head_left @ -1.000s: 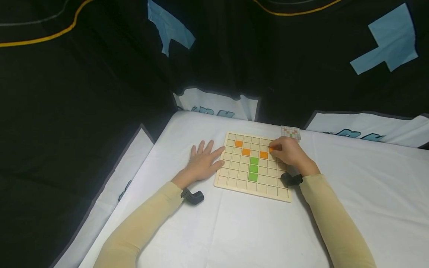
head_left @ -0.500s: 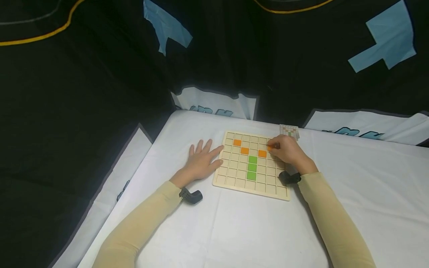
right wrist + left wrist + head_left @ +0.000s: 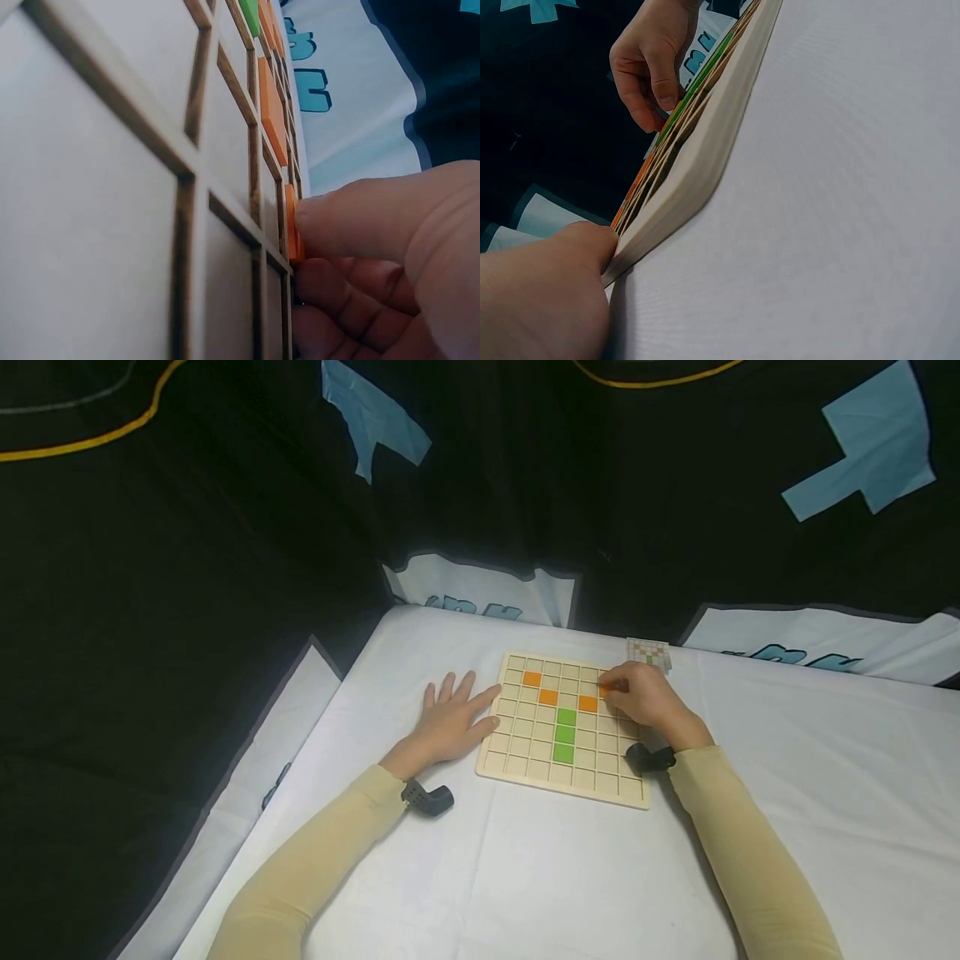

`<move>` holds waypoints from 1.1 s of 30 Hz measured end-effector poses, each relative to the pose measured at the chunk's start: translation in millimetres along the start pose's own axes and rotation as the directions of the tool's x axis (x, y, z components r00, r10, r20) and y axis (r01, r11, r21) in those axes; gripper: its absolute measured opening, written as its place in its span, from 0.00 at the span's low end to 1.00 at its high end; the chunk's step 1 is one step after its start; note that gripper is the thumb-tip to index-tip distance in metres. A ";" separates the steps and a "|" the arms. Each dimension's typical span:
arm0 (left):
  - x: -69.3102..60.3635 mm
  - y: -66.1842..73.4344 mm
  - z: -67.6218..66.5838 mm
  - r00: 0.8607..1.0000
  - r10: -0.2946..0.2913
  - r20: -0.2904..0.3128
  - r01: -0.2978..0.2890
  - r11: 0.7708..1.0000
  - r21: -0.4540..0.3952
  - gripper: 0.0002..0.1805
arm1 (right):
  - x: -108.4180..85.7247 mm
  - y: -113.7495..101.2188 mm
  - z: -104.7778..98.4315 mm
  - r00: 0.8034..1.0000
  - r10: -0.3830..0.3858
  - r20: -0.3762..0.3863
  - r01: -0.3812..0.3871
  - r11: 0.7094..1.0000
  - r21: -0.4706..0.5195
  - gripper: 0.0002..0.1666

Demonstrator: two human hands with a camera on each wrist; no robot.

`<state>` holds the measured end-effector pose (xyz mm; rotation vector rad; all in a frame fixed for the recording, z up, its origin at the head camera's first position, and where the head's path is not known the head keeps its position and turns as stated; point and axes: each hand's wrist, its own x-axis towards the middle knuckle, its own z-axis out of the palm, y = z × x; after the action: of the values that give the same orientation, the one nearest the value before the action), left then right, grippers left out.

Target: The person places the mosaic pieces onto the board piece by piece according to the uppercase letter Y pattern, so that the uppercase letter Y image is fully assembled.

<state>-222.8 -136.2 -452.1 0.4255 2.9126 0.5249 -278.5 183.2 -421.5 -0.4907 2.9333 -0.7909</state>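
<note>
A square wooden grid board (image 3: 525, 768) lies on the white table. Three green tiles (image 3: 565, 734) form a column in it, and orange tiles (image 3: 548, 697) sit in cells above them. My left hand (image 3: 446, 727) lies flat with fingers spread, its thumb and index finger at the board's left edge. With thumb and curled fingers, my right hand (image 3: 648, 697) pinches an orange tile (image 3: 291, 221) at a cell on the board's upper right. The head view shows only a sliver of that tile. In the right wrist view the thumb (image 3: 352, 217) presses against it.
Behind my right hand, a small card (image 3: 648, 652) printed with a coloured grid lies near the table's far edge. A black curtain (image 3: 487, 510) hangs behind the white-covered table (image 3: 540, 877). Dark wrist cameras (image 3: 429, 798) are strapped to both arms.
The head view shifts slightly. Both hands stay almost where they were, the right one still at the same orange tile.
</note>
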 end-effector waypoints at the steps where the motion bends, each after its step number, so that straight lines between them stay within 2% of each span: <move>1: 0.1 -0.3 0.3 1.000 0.001 -0.001 -0.001 1.000 0.001 0.34 | 0.0 0.2 -0.3 1.000 0.004 0.001 -0.004 1.000 -0.002 0.19; 23: -1.1 -0.6 0.9 1.000 -0.004 -0.004 0.004 1.000 0.007 0.34 | -2.0 -3.7 -0.5 1.000 0.019 -0.003 -0.019 1.000 -0.007 0.19; 33: -0.5 -0.8 -0.1 1.000 0.000 0.002 0.000 1.000 0.005 0.34 | -3.9 1.8 -1.9 1.000 0.013 0.006 -0.013 1.000 0.027 0.21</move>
<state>-222.6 -137.1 -452.2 0.4263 2.9124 0.5166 -275.6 186.8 -420.8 -0.4706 2.9134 -0.8257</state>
